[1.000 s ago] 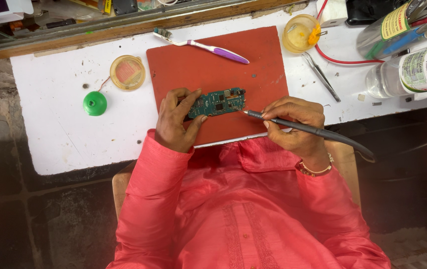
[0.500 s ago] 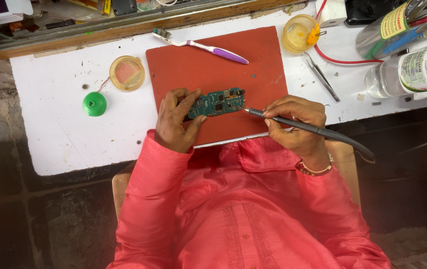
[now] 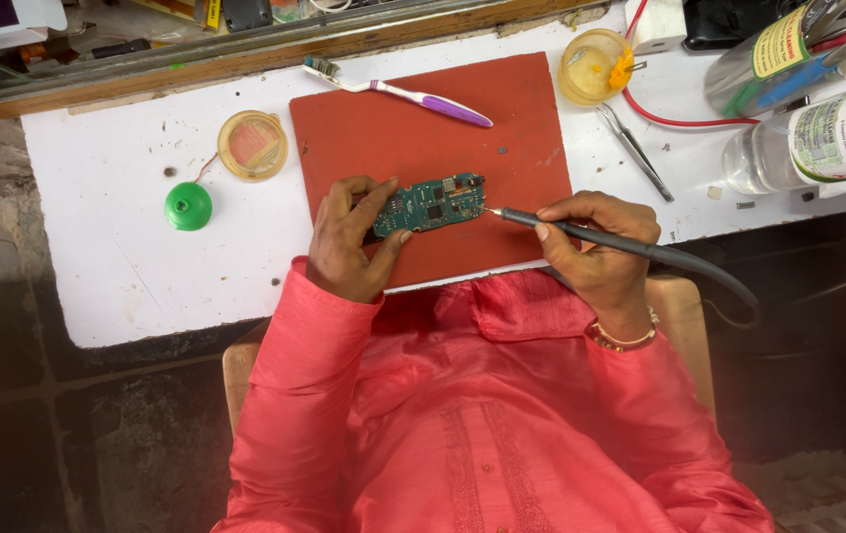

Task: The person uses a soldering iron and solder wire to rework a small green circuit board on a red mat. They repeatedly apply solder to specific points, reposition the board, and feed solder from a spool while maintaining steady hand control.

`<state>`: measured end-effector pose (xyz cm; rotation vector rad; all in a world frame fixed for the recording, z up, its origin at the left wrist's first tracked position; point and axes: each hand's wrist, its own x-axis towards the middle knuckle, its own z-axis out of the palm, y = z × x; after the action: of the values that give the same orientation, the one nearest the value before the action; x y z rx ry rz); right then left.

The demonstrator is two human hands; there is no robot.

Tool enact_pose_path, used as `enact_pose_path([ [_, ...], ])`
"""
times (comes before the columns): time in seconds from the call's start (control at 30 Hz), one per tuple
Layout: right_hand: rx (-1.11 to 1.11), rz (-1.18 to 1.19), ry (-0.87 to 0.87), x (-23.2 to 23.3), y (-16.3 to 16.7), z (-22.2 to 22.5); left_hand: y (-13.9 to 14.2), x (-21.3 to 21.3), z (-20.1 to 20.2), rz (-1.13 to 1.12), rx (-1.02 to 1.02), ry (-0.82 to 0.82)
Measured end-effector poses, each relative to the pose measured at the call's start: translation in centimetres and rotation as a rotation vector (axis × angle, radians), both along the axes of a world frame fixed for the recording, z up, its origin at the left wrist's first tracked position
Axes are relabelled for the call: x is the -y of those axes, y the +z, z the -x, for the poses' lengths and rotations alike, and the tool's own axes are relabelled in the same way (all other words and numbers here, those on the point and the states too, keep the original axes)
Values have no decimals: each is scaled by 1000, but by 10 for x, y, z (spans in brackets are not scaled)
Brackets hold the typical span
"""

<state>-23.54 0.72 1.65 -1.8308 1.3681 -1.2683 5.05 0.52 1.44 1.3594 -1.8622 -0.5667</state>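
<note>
Soldering iron (image 3: 630,247) tip advanced onto circuit board (image 3: 431,204) edge.

the person is wearing a long-sleeved coral-pink shirt of a slightly shiny, finely woven cloth (image 3: 462,415). the cloth is showing soft folds across the chest and along both sleeves. down the middle of the front, a narrow band of embroidery in the same pink colour (image 3: 487,464) is running, with small round buttons sitting on it. the sleeves are reaching down to the wrists and are ending in plain cuffs. on the right wrist the person is wearing a thin gold-coloured bangle (image 3: 625,338), which is lying just at the edge of the right cuff. the left hand (image 3: 349,242) and the right hand (image 3: 595,247) are bare, without rings that can be seen.
</note>
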Motion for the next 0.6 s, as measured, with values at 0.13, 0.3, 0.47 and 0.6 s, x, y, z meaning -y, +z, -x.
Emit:
enact_pose_path([
  [0.13, 340, -15, 4, -13, -18, -7, -3, 0, -1, 1, 6, 6],
  [0.3, 523, -15, -79, -33, -33, -23, -7, 0, -1, 59, 16, 16],
  [0.47, 408, 51, -60, -46, -30, -30, -10, -6, 5, 128, 59, 92],
  [0.6, 443, 48, -47, -45, -30, -32, -13, -12, 11, 147, 73, 155],
])
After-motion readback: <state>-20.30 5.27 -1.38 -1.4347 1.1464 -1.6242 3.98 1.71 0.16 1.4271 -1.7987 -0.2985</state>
